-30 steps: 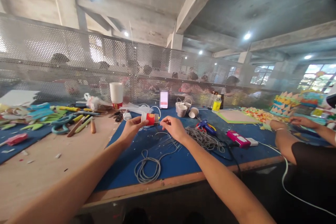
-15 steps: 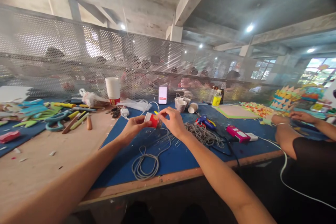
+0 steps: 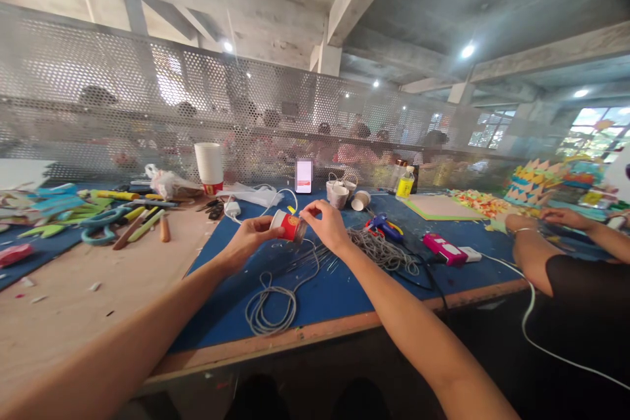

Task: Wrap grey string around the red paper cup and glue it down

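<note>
A red and white paper cup (image 3: 289,226) lies tilted on its side in the air above the blue mat, with my left hand (image 3: 251,239) closed round its white end. At the cup's other end, my right hand (image 3: 325,223) has its fingertips pinched together; what they hold is too small to make out. Grey cord runs down from near the cup to a loose coil (image 3: 270,312) on the mat. Right of my right hand lies a tangled heap of grey cord (image 3: 386,251), with a blue glue gun (image 3: 386,228) behind it.
Cord-wrapped cups (image 3: 337,193) and a lit phone (image 3: 304,176) stand at the back. To the left are stacked paper cups (image 3: 209,167), blue scissors (image 3: 104,226) and tools. A pink box (image 3: 444,249) and a yellow bottle (image 3: 405,184) are on the right, near another person's arms (image 3: 531,249).
The cup has tilted slightly and its red side shows more. My right hand has shifted a little at the cup's end. The camera view has moved slightly.
</note>
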Demonstrator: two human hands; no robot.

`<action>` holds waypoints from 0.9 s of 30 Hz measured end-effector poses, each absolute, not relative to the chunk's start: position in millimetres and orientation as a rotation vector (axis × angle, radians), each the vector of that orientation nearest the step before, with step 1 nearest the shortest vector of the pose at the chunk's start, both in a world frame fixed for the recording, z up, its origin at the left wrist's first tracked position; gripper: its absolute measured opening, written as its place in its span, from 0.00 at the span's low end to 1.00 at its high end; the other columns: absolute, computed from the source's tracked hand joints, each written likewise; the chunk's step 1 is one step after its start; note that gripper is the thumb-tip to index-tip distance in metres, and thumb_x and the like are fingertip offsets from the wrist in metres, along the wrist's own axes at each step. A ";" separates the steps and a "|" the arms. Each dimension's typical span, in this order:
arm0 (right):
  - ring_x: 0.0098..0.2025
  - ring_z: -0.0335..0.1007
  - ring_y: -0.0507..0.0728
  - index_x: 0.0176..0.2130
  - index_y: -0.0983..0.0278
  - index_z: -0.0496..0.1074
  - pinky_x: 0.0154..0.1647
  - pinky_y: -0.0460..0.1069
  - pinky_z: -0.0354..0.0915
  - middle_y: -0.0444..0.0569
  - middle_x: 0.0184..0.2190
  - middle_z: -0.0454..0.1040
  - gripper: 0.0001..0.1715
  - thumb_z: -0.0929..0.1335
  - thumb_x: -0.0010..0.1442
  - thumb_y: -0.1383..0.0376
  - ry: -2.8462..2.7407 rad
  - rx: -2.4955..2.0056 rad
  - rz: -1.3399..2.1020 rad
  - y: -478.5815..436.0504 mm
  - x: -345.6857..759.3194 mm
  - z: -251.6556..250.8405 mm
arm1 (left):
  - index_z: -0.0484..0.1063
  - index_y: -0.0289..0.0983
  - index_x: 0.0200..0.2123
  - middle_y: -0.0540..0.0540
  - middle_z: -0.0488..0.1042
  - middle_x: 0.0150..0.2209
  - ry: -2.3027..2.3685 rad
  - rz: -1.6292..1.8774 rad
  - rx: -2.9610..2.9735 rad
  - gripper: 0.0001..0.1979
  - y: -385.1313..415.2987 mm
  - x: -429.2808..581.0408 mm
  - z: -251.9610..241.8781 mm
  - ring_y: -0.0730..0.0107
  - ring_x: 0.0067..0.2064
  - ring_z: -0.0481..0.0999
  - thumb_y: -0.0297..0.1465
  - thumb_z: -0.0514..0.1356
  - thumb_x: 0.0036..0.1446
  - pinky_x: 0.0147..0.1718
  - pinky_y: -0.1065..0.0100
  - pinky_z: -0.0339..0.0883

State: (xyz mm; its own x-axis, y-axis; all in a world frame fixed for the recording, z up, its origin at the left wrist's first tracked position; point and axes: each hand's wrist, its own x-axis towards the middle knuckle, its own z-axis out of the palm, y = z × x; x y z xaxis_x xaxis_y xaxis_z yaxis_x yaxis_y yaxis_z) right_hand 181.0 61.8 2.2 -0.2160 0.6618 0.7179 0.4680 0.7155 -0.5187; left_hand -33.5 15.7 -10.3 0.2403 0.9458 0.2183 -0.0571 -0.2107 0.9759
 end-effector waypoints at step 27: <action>0.37 0.75 0.55 0.33 0.61 0.72 0.46 0.49 0.69 0.46 0.32 0.78 0.07 0.69 0.63 0.61 -1.819 -0.839 0.347 48.7 188.8 9.2 | 0.81 0.36 0.43 0.43 0.84 0.35 0.923 1.192 1.374 0.20 16.6 -34.8 -10.6 0.63 0.31 0.80 0.40 0.73 0.48 0.33 0.66 0.71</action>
